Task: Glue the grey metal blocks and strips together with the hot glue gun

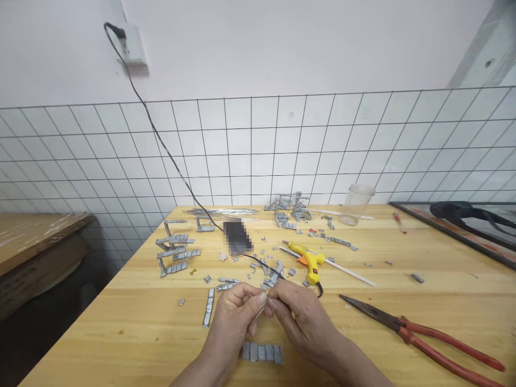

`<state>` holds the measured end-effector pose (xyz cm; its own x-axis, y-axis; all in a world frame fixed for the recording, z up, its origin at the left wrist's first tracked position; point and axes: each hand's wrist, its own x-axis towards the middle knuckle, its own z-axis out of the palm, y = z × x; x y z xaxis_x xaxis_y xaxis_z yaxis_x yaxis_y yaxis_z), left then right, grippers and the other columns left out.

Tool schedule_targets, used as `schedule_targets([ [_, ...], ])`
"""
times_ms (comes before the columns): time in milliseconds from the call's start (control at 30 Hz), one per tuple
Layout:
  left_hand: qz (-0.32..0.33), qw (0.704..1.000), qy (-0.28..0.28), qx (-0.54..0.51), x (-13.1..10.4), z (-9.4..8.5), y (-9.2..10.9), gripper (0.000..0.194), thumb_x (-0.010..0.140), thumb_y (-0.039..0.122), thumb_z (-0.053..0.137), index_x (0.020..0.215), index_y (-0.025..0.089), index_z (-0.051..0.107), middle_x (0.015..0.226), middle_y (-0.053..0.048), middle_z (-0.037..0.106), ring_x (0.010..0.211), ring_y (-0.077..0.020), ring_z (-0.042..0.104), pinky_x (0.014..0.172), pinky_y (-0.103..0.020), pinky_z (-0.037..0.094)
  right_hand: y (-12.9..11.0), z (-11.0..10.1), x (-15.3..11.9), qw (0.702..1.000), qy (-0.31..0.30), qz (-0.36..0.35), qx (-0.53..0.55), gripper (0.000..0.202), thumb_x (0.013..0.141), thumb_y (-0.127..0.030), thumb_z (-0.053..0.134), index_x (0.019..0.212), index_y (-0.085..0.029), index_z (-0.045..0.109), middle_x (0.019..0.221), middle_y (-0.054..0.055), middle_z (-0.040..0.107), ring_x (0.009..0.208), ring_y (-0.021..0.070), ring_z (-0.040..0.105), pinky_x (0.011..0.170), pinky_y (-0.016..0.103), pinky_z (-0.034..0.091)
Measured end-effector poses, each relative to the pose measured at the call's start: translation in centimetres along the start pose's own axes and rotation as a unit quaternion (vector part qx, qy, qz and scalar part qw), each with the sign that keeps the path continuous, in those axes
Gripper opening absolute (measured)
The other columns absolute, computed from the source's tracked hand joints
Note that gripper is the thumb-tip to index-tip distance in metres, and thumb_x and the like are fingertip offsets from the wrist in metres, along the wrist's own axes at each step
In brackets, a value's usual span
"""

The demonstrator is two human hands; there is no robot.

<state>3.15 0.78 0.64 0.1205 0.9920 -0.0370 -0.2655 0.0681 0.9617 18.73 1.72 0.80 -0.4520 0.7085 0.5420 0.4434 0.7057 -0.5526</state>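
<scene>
My left hand [237, 314] and my right hand [300, 312] meet over the front of the table, both closed in a pinch. Between their fingertips is a thin pale wire-like piece [261, 311], mostly hidden by the fingers. Just below them lies a short row of grey metal pieces [262, 353] side by side on the wood. Left of my left hand is a narrower grey metal strip [208, 307]. Beyond the fingertips, loose grey metal bits [278, 267] are scattered.
A yellow glue gun [310, 260] lies behind my right hand, red-handled pliers [407, 328] to the right. Grey metal frames [173, 252] stand left; others [296, 207] stand behind near a clear plastic cup [357, 204]. A black cable [169, 153] runs from the wall socket [131, 45] past a blurred dark object [237, 236].
</scene>
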Motion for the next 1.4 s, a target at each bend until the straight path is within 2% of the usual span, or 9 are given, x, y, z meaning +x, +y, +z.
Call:
schedule_targets([
  [167,0.036,0.998,0.027,0.034,-0.3,0.3,0.3,0.03,0.068,0.043,0.072,0.063,0.014,0.063,0.049,0.004,0.058,0.033,-0.0012,0.033,0.034,-0.014,0.022,-0.4,0.3,0.0,0.997,0.015,0.049,0.053,0.024,0.09,-0.022,0.043,0.069,-0.02,0.052,0.061,-0.002,0.051,0.056,0.0129,0.047,0.055,0.024,0.032],
  [400,0.067,0.995,0.022,0.067,-0.6,0.3,0.7,0.027,0.067,0.039,0.073,0.06,0.015,0.063,0.05,0.001,0.061,0.032,-0.0032,0.037,0.033,-0.015,0.026,-1.0,0.5,0.3,0.979,-0.002,0.128,0.162,0.027,0.09,-0.031,0.042,0.066,-0.02,0.051,0.058,-0.004,0.048,0.057,0.0131,0.045,0.054,0.023,0.036],
  [567,0.094,0.992,0.017,0.085,-0.6,0.1,0.9,0.025,0.069,0.035,0.071,0.058,0.016,0.061,0.05,0.001,0.061,0.036,-0.0047,0.038,0.037,-0.016,0.03,-1.5,0.3,0.7,0.911,-0.003,0.224,0.348,0.025,0.081,-0.037,0.055,0.063,-0.019,0.053,0.057,-0.005,0.045,0.057,0.0126,0.04,0.056,0.024,0.034],
  [833,0.129,0.982,0.017,0.137,-0.5,-0.1,0.6,0.019,0.073,0.031,0.068,0.062,0.018,0.062,0.058,-0.002,0.067,0.053,-0.0138,0.056,0.052,-0.022,0.043,-1.3,0.6,0.6,0.846,-0.006,0.299,0.442,0.025,0.073,-0.038,0.062,0.061,-0.019,0.052,0.046,-0.011,0.031,0.043,0.0071,0.019,0.042,0.022,0.014],
  [1033,0.249,0.92,0.009,0.302,-0.4,-1.0,0.5,0.015,0.078,0.024,0.065,0.063,0.02,0.067,0.057,-0.002,0.066,0.054,-0.0146,0.057,0.056,-0.023,0.042,-1.5,1.0,0.8,0.758,-0.05,0.379,0.528,0.022,0.064,-0.035,0.057,0.059,-0.023,0.039,0.041,-0.015,0.02,0.038,0.0047,0.007,0.037,0.02,0.007],
  [1133,0.275,0.9,-0.02,0.338,-0.2,-1.3,0.5,0.014,0.079,0.021,0.063,0.067,0.02,0.069,0.061,-0.003,0.068,0.057,-0.0151,0.059,0.059,-0.024,0.042,-1.2,1.1,1.0,0.732,-0.088,0.402,0.543,0.026,0.059,-0.033,0.057,0.058,-0.025,0.032,0.04,-0.016,0.019,0.036,0.0043,0.006,0.035,0.019,0.006],
  [1233,0.23,0.925,-0.015,0.302,0.1,-1.4,0.5,0.015,0.078,0.025,0.064,0.065,0.019,0.068,0.06,-0.004,0.068,0.057,-0.0151,0.059,0.059,-0.024,0.043,-0.9,1.0,1.1,0.747,-0.096,0.397,0.525,0.025,0.062,-0.035,0.058,0.057,-0.025,0.035,0.038,-0.015,0.021,0.034,0.0044,0.008,0.033,0.019,0.007],
  [1300,0.164,0.958,0.003,0.235,0.4,-1.3,0.4,0.017,0.076,0.029,0.067,0.063,0.018,0.065,0.058,-0.003,0.066,0.054,-0.0134,0.056,0.054,-0.022,0.041,-0.8,0.9,1.0,0.782,-0.07,0.375,0.493,0.027,0.069,-0.04,0.058,0.057,-0.023,0.042,0.036,-0.014,0.027,0.034,0.0048,0.012,0.034,0.02,0.009],
  [1400,0.074,0.989,0.013,0.131,0.6,-1.2,0.2,0.024,0.071,0.035,0.07,0.062,0.016,0.061,0.053,0.0,0.062,0.042,-0.0079,0.043,0.044,-0.019,0.033,-0.8,0.5,0.8,0.841,0.008,0.328,0.431,0.023,0.074,-0.038,0.063,0.068,-0.019,0.054,0.05,-0.007,0.046,0.043,0.0078,0.033,0.04,0.021,0.025],
])
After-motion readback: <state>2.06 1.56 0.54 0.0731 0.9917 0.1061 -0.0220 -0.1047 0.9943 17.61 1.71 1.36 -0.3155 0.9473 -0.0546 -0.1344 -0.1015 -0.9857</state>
